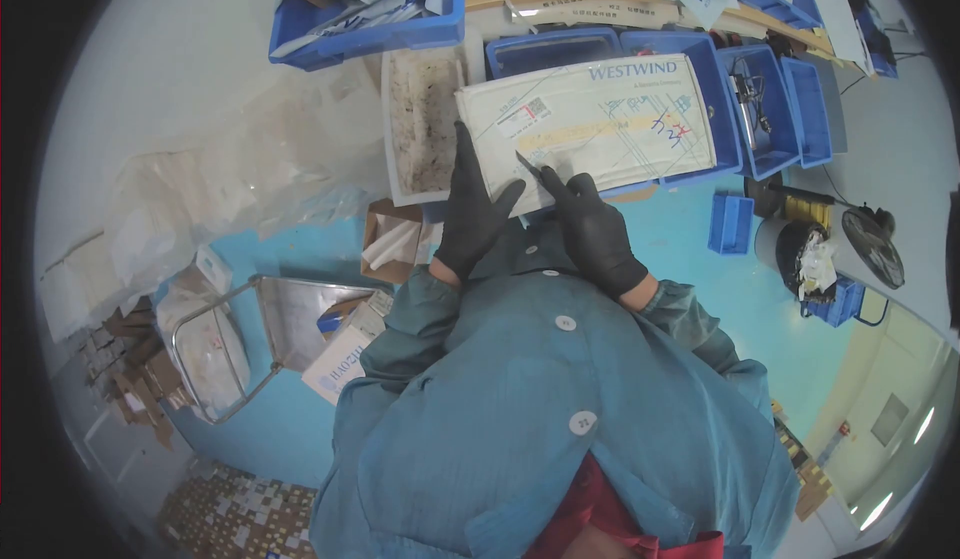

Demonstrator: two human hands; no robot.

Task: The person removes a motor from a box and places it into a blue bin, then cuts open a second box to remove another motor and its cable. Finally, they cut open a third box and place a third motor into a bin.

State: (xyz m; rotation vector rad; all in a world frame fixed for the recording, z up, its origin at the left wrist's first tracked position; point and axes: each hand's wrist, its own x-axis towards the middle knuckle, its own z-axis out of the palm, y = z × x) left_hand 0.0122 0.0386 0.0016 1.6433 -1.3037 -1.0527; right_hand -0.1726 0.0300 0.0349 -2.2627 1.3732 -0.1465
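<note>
A white carton [610, 129] printed WESTWIND lies across the blue bins in front of me, with a label, tape and handwritten marks on its face. My left hand [472, 204], in a black glove, rests along the carton's left edge, fingers straight and thumb spread apart from them. In my black-gloved right hand [592, 224] is a slim dark cutter-like tool [527, 166], pinched in the fingers. Its tip points up and left over the carton's lower part; I cannot tell whether it is a knife or a pen.
Left of the carton stands a dirty white tray [425, 119]. Blue bins [765, 109] line the bench, one with metal parts. A blue bin of papers [375, 34] sits at upper left. Below are a metal-framed cart [258, 349], an open cardboard box [392, 241] and a fan [872, 244].
</note>
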